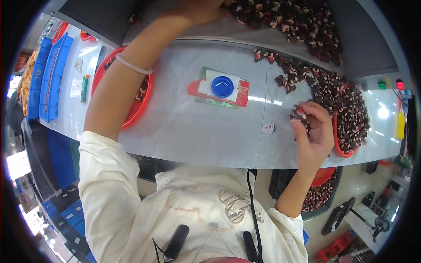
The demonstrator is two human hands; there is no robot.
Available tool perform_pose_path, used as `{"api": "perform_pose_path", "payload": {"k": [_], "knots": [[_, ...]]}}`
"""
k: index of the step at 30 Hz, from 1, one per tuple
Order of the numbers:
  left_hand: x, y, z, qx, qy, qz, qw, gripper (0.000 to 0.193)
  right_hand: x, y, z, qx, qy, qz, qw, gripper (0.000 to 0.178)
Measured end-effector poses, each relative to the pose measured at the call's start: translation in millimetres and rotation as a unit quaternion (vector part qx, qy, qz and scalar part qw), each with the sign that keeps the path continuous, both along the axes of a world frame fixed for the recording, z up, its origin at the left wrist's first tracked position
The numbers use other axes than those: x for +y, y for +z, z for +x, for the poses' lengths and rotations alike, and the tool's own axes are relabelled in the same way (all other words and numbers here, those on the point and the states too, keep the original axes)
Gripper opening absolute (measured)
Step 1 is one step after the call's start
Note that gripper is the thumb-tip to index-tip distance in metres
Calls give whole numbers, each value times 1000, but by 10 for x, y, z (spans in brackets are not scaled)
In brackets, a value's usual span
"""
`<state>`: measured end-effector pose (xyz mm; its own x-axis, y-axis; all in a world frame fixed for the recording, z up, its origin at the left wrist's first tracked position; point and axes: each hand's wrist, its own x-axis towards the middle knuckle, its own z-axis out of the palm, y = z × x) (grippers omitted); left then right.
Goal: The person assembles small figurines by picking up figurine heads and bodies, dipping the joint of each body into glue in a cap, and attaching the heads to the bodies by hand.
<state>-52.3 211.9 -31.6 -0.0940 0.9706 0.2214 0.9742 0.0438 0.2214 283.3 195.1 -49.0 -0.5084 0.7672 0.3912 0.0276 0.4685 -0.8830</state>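
Note:
My right hand (319, 131) is closed in a pinch on small dark brown figurines (300, 113) with red and beige parts, just above the white table (184, 131). My left arm stretches forward, and my left hand (199, 11) reaches to the near edge of a heap of similar figurines (280, 17) on the grey shelf. The top edge of the view cuts off its fingers, so their grip is hidden. Between my arms, a round blue cup-like holder (222, 87) sits on a white plate taped down with red and green strips.
At the right a red basin (342, 149) overflows with figurines, which spread toward the shelf. Another red basin (147, 98) with figurines stands under my left forearm. A small white-and-blue piece (269, 128), a green tube (84, 89) and blue trays (56, 79) lie around.

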Motion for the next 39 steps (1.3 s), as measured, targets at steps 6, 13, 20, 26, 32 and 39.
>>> {"api": "perform_pose_path", "payload": {"k": [6, 13, 20, 26, 32, 39], "knots": [[-523, 374, 141, -300, -87, 76, 947, 22, 73, 58, 112, 42, -18, -95, 994, 31], [-1672, 118, 713, -481, -207, 115, 844, 27, 112, 76, 15, 60, 38, -136, 988, 37], [-2042, -282, 1380, -760, 12, 151, 632, 37, 78, 90, -316, 8, 143, -124, 982, 37], [-2087, -427, 1477, -791, 16, 101, 604, 32, -13, 186, -698, -127, 164, 47, 977, 33], [-2078, -450, 1429, -709, -33, 74, 701, 33, -58, 304, -1062, -284, 197, 241, 907, 25], [-2064, -469, 1424, -685, -28, 72, 724, 30, -132, 399, -1266, -353, 262, 354, 826, 20]]}}
